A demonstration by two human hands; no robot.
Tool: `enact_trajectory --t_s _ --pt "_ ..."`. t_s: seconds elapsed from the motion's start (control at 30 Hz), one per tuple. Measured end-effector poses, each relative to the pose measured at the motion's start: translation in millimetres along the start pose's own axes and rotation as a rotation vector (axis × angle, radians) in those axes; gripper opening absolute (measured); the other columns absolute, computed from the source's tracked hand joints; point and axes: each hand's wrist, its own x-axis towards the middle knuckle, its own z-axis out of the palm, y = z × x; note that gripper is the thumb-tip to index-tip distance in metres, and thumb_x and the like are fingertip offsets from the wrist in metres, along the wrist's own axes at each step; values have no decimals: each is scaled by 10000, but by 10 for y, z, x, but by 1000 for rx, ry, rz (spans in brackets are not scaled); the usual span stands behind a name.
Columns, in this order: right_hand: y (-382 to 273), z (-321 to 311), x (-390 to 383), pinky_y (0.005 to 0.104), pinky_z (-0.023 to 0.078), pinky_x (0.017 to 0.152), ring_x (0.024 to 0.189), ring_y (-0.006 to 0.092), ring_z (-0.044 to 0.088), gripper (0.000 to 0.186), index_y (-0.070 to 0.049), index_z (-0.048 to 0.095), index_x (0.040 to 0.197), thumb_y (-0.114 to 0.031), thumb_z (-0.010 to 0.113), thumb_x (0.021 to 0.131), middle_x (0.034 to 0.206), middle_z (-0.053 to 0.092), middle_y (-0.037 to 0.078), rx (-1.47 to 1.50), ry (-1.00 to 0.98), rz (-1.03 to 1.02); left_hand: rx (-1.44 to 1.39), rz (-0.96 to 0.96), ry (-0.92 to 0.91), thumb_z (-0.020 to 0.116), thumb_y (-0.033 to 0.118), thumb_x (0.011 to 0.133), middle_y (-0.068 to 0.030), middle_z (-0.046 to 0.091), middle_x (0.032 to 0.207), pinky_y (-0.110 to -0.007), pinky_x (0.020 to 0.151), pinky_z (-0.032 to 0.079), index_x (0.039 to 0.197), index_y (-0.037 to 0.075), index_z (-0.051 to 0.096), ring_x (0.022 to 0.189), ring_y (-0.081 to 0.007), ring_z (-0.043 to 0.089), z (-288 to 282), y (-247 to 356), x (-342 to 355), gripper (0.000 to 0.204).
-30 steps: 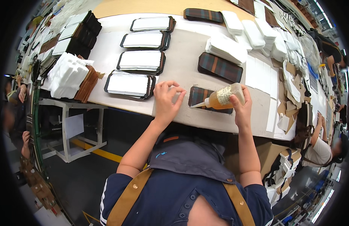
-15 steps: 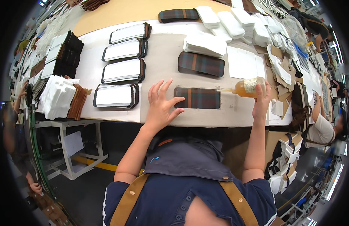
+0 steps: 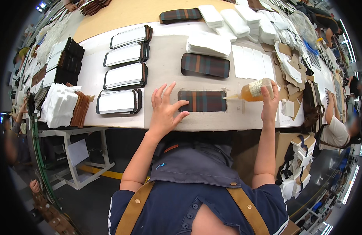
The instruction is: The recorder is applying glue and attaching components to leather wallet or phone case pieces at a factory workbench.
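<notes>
Left hand (image 3: 163, 111): fingers spread, thumb and index parted at the near plaid panel's (image 3: 206, 101) left end, nothing gripped; I cannot tell whether they touch. Right hand (image 3: 270, 98): curled around the amber bottle (image 3: 253, 90), held right of that panel, nozzle tip at its right edge (contact unclear from my head view). Risk, my judgement: too hard a squeeze could blot the plaid with liquid; a nudge from either side could skew the panel. Bottle's long axis runs roughly sideways, nozzle leftward; panel lies flat on the worktop (image 3: 165, 66), long axis left-right. Beyond: second plaid panel (image 3: 205, 65), white pad stack (image 3: 208, 45).
</notes>
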Motion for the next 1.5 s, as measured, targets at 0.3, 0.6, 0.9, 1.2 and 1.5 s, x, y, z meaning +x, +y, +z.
enact_trajectory --t_s 0.3,0.6,0.9,1.2,1.5 --pt "-26 -188 -383 310 489 997 1119 151 627 613 -2 594 1354 -391 812 933 1216 668 79 -12 -7 58 14 12 0 674 565 943 -148 384 1626 -577 1262 133 1110 229 792 1530 -402 227 6 0 17 393" --pt "-8 -356 -1081 408 583 978 1189 215 653 514 -11 474 1457 -260 663 1050 1344 621 115 434 102 337 -242 -111 249 597 484 1041 -135 522 1514 -538 1237 198 1140 139 765 1498 -366 313 7 -124 -53 396" --pt "110 7 -1576 322 414 1052 1156 151 508 528 -7 469 1355 -157 761 943 1231 520 62 69 347 18 -275 -220 410 605 233 1050 -115 606 1404 -506 1214 266 1061 94 749 1460 -341 372 8 -118 -73 200" --pt "110 173 -1665 336 409 1042 1148 169 486 620 -17 449 1336 -269 814 902 1228 476 73 -144 239 -93 -276 -216 404 617 241 1048 -119 603 1398 -499 1212 272 1044 100 755 1447 -340 382 22 -119 -76 197" --pt "118 596 -1679 354 430 1063 1194 208 521 700 -15 429 1356 -264 863 867 1275 500 117 -106 84 -176 -289 -222 399 622 261 1048 -125 588 1409 -502 1208 271 1047 101 755 1447 -350 367 -16 -113 -78 208"
